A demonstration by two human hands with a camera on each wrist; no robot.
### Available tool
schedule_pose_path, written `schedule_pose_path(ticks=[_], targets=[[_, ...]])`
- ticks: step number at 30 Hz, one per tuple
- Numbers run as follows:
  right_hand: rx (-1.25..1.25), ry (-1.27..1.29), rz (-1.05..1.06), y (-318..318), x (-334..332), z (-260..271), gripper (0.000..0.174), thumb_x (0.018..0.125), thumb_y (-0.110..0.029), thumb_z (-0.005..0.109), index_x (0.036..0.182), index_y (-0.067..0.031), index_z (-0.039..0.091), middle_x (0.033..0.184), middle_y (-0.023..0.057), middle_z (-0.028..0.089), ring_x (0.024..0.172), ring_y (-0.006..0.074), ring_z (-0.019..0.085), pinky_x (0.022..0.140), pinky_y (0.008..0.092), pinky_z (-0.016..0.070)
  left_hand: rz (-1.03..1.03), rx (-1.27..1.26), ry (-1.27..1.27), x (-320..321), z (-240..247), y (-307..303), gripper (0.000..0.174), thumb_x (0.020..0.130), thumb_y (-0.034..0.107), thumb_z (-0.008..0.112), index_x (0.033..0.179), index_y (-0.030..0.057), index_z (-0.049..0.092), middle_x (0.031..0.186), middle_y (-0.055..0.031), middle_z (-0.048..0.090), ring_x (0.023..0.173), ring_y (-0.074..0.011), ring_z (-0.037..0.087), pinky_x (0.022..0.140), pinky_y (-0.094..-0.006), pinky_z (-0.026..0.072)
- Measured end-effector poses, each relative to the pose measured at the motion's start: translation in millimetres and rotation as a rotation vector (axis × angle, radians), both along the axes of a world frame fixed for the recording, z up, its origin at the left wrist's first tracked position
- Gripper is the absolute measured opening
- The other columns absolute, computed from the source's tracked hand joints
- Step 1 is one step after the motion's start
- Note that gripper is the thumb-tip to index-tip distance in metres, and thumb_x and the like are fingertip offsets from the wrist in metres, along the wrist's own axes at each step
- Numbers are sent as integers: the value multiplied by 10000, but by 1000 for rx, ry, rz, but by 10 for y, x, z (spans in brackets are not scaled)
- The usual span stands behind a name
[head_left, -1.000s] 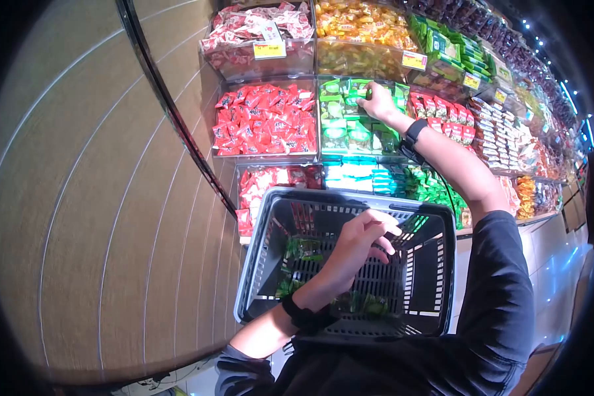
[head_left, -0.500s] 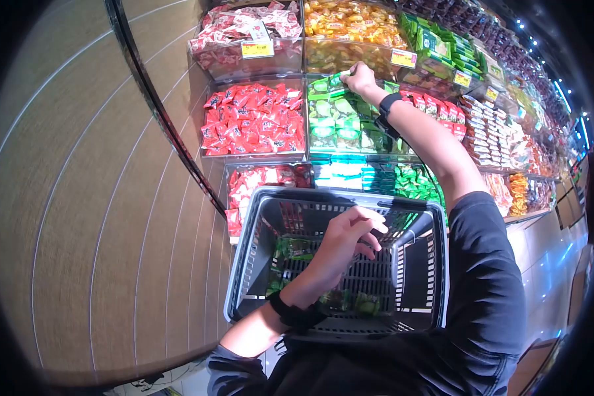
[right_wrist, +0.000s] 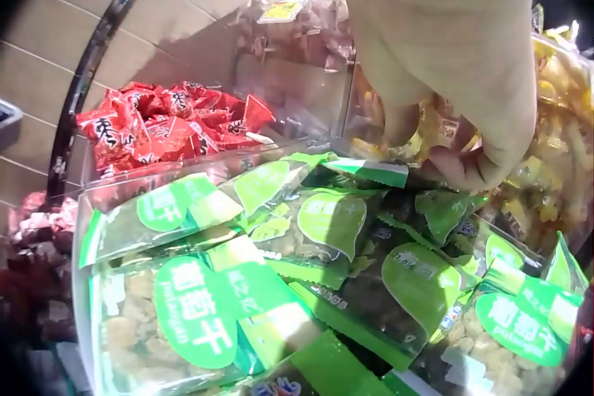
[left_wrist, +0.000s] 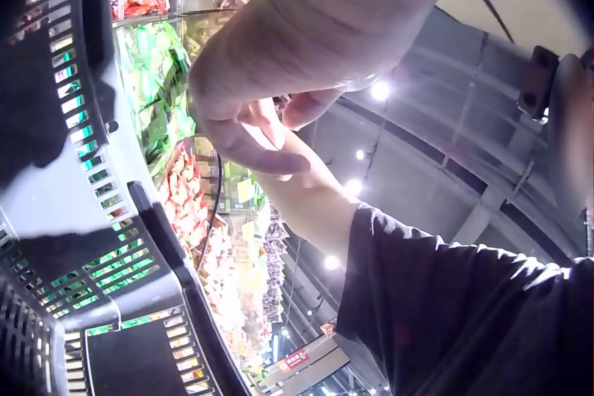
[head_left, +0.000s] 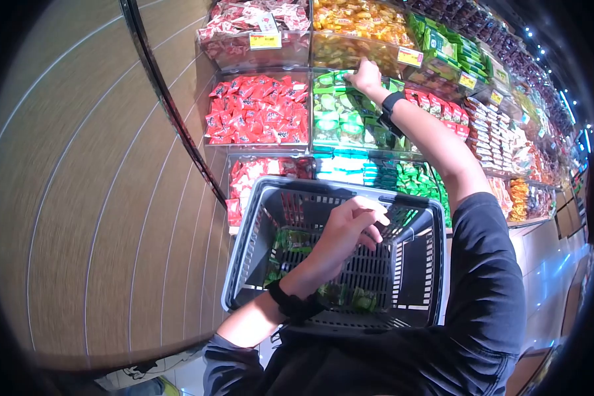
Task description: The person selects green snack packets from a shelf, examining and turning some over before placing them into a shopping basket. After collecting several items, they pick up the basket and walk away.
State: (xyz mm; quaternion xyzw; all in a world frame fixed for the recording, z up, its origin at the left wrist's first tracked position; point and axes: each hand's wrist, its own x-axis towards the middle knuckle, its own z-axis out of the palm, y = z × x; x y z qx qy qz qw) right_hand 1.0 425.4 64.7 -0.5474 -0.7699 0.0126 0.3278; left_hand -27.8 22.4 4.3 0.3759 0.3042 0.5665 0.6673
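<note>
My right hand (head_left: 368,78) reaches to the back of a clear bin of green raisin packets (head_left: 336,125). In the right wrist view its curled fingers (right_wrist: 464,168) pinch at the back end of a raisin packet (right_wrist: 367,171), their tips partly hidden behind the packets. My left hand (head_left: 346,231) hangs loosely curled over a grey shopping basket (head_left: 228,284), with nothing between its fingers. Several green packets (head_left: 294,239) lie inside that basket, partly covered by the left forearm.
Red-wrapped sweets (head_left: 257,109) fill the bin to the left, yellow-wrapped ones (head_left: 350,20) the bin behind. Teal packets (head_left: 350,168) lie in front, beyond the basket's far rim. A dark rail (head_left: 165,99) runs along the left by a wood-look surface (head_left: 92,198). Clear walls divide the bins.
My right hand has moved from the middle of the raisin bin to its back edge, shifting a packet there. The left hand stays over the basket.
</note>
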Motion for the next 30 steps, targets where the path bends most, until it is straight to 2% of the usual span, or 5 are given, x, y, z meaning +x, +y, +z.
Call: schedule_pose_path(ticks=[11, 13, 16, 20, 30], targets=[[-200, -305, 949, -2380, 1080, 635, 124, 909, -123, 593, 929, -13, 647, 814, 36, 640, 789, 130, 592, 747, 310, 499, 466, 521, -131, -310, 686, -406, 253, 882, -89, 605, 1114, -16, 675, 974, -106, 733, 839, -167, 689, 733, -321, 565], [-460, -392, 1047, -2960, 1255, 429, 93, 888, -90, 650, 931, -9, 633, 810, 59, 640, 797, 156, 608, 737, 313, 499, 474, 847, 705, -880, 845, -652, 329, 971, 61, 556, 1264, -88, 567, 1202, -222, 612, 1073, -309, 651, 917, -393, 543], [-734, -590, 1029, -3436, 1365, -7, 311, 883, -188, 710, 1100, 22, 634, 974, 191, 677, 940, 328, 678, 854, 419, 530, 447, 902, 105, -1130, 803, -1252, 370, 1010, 107, 471, 1312, -99, 525, 1227, -292, 593, 1022, -350, 659, 898, -439, 548], [-675, -687, 1277, -3305, 1211, -961, 543, 879, -222, 714, 1339, -15, 512, 1225, 220, 587, 1083, 400, 622, 921, 484, 507, 631, 456, 823, -945, 531, -1910, 295, 954, 182, 570, 1166, -18, 618, 1073, -166, 710, 968, -258, 672, 840, -406, 530], [-569, -1105, 1298, -2427, 1121, -859, 171, 895, -145, 649, 958, 13, 625, 971, 190, 596, 922, 358, 625, 831, 456, 529, 559, 260, 1356, -611, -560, -1974, 388, 667, 320, 864, 926, 60, 739, 895, -47, 710, 922, -245, 630, 964, -403, 379]])
